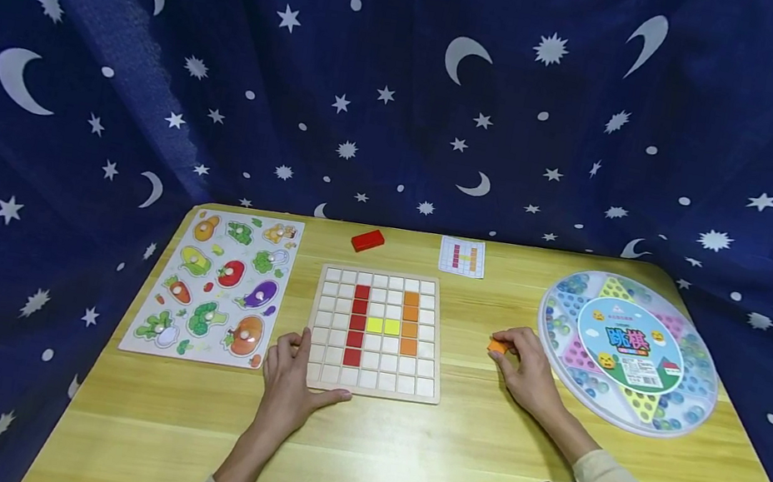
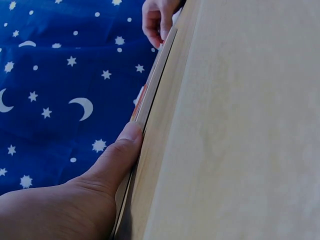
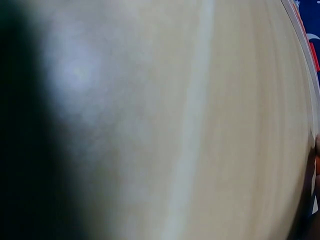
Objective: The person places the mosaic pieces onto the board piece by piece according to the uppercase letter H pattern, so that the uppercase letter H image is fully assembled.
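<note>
A square wooden grid board (image 1: 375, 380) lies on the table, with a red column at left, two yellow squares in the middle and an orange column at right. My left hand (image 1: 286, 385) rests at its lower left corner, fingers at the left edge and thumb stretched along the front edge. In the left wrist view the thumb (image 2: 117, 152) touches the side of the board. To the right of the board, my right hand (image 1: 528, 373) pinches a small orange block (image 1: 498, 346) between thumb and fingers, close over the table.
Behind the board lie a red bar-shaped piece (image 1: 367, 240) and a small card (image 1: 462, 257) printed with a coloured grid pattern. A vegetable puzzle board (image 1: 208, 289) is at left. The round Chinese checkers set (image 1: 627, 353) lies beside my right hand. A starry curtain (image 1: 411, 85) hangs behind.
</note>
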Available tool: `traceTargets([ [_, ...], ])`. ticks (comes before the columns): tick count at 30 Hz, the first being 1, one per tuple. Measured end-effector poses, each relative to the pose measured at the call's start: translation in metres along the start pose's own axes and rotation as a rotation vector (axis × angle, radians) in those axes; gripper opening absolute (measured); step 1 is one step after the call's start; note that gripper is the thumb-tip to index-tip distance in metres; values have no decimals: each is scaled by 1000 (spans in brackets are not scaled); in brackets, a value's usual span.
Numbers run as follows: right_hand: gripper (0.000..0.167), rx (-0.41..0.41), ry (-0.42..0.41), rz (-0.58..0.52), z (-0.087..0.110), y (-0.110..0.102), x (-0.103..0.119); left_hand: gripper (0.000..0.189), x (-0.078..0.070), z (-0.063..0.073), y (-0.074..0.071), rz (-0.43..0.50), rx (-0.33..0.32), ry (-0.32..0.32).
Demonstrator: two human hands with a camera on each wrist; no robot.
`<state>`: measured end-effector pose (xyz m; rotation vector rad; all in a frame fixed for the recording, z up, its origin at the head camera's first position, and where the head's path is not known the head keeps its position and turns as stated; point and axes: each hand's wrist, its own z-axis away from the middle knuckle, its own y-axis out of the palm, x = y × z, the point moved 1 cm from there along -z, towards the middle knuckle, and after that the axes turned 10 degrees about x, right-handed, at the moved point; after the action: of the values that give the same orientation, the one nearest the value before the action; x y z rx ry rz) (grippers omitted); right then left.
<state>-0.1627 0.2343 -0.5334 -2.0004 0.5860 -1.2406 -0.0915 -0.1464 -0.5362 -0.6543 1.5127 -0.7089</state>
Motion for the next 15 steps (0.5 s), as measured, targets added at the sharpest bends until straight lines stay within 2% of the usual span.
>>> traceTargets([
  [15, 24, -20, -30, -17, 0, 0, 3, 125, 1, 1, 1, 10, -3, 4],
])
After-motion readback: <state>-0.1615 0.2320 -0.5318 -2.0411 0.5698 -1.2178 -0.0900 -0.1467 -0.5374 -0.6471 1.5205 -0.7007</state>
